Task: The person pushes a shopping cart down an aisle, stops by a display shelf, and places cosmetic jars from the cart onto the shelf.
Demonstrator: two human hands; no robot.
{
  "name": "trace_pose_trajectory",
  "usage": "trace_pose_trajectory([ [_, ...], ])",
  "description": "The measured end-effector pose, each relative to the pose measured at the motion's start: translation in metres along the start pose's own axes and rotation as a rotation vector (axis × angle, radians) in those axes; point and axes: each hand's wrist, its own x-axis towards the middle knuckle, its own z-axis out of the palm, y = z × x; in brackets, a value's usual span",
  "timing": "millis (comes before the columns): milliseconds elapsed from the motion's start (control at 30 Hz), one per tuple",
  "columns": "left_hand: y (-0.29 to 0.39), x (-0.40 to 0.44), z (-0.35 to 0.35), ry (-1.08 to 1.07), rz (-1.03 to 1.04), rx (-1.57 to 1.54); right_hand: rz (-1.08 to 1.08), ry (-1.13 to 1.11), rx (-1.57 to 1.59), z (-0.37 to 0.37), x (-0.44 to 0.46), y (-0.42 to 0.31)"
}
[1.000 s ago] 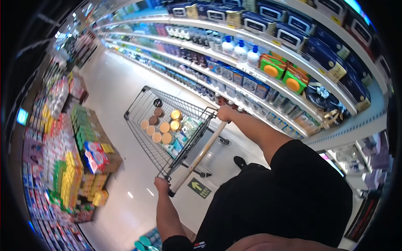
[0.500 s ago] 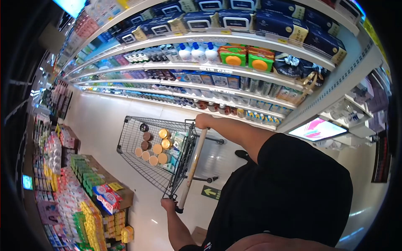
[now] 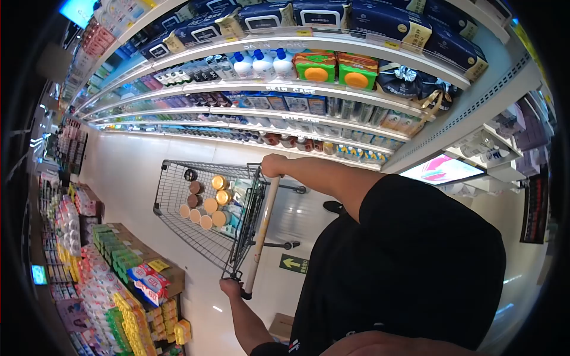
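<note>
A grey wire shopping cart (image 3: 205, 237) stands on the floor in front of me, with a pale handle bar (image 3: 262, 237). My left hand (image 3: 231, 288) is closed round the bar's lower end. At the upper end, beside the cart's corner, my right hand (image 3: 274, 166) is closed on the same bar. Inside the cart are several round-lidded jars, some with gold lids (image 3: 219, 182), some tan (image 3: 211, 205) and some brown (image 3: 195, 200). Teal and white packs (image 3: 238, 207) lie near the handle side.
Long shelves (image 3: 332, 92) with bottles and packs run beyond the cart. A stacked goods display (image 3: 136, 279) stands at the lower left. A lit screen (image 3: 442, 169) is at the right, and a green arrow sign (image 3: 294, 263) is on the floor.
The view has turned, so the shelves now run more across the frame. The cart appears further left, with both my hands still on its bar.
</note>
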Motion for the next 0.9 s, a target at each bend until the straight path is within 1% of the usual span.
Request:
trace_pose_trajectory([
  [133, 0.005, 0.000, -0.001, 0.025, 0.000, 0.004, -0.054, -0.005, -0.094, -0.002, 0.001, -0.002],
  [200, 0.000, 0.004, -0.002, 0.015, 0.042, -0.013, -0.012, 0.005, -0.058, -0.001, 0.004, -0.004],
  [333, 0.003, 0.009, -0.003, 0.023, 0.008, -0.011, -0.066, -0.053, -0.141, -0.007, 0.009, -0.009],
  [400, 0.005, 0.010, -0.004, 0.038, -0.006, -0.033, 0.002, -0.036, -0.022, -0.010, 0.007, -0.014],
  [533, 0.014, 0.005, -0.003, 0.068, -0.014, -0.021, 0.010, -0.086, -0.013, -0.014, 0.020, -0.013],
  [600, 0.009, 0.010, -0.002, 0.093, -0.019, -0.028, -0.128, -0.140, -0.190, -0.007, 0.038, -0.004],
  [633, 0.008, 0.010, -0.002, 0.100, -0.033, -0.039, -0.137, -0.150, -0.203, -0.001, 0.050, 0.002],
  [733, 0.014, 0.008, 0.000, 0.124, -0.048, 0.023, -0.188, -0.136, -0.272, 0.002, 0.065, 0.005],
  [800, 0.015, 0.009, 0.003, 0.136, -0.055, 0.033, -0.139, -0.142, -0.337, -0.005, 0.061, 0.001],
  [833, 0.016, 0.008, 0.003, 0.142, -0.050, 0.054, -0.148, -0.151, -0.345, -0.010, 0.057, -0.003],
  [900, 0.019, 0.002, 0.004, 0.156, -0.045, 0.041, -0.095, -0.050, -0.271, -0.016, 0.046, -0.008],
])
